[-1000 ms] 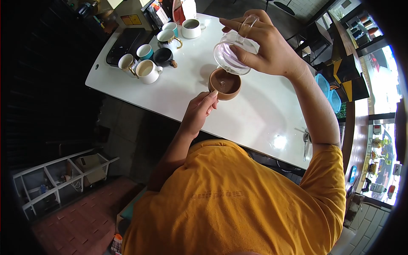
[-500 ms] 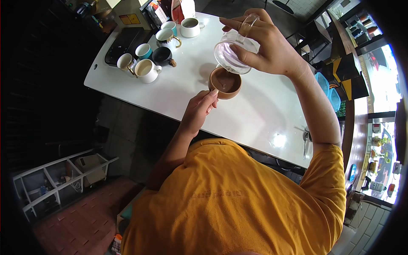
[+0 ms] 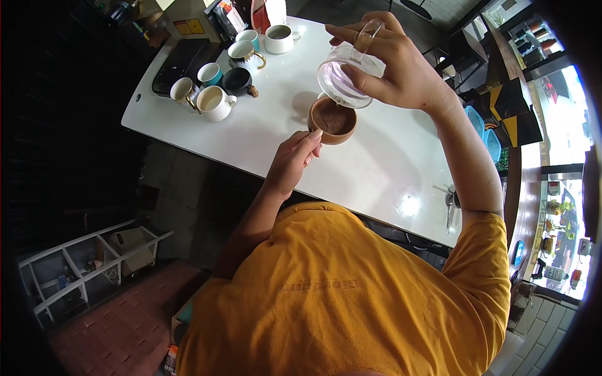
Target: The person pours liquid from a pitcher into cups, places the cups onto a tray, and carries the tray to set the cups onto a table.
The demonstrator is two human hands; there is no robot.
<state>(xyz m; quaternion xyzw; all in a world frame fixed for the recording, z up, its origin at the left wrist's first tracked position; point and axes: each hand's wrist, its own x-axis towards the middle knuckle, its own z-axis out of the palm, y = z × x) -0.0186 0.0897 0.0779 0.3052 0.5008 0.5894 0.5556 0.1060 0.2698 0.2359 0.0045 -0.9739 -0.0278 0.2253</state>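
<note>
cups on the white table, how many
8: brown cup under the tipped glass server; six clustered far left; one white at the far edge. Others may be hidden.

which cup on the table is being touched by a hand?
The brown cup, held by the left hand under the tilted glass pitcher; the other cups sit clustered, untouched.

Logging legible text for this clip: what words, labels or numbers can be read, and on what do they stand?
Nothing reads clearly.
Orange shirt: faint print on the chest, too blurred to read.
Yellow sticker on the box beyond the white table: too small.
Red and white bag: no legible print.
</note>
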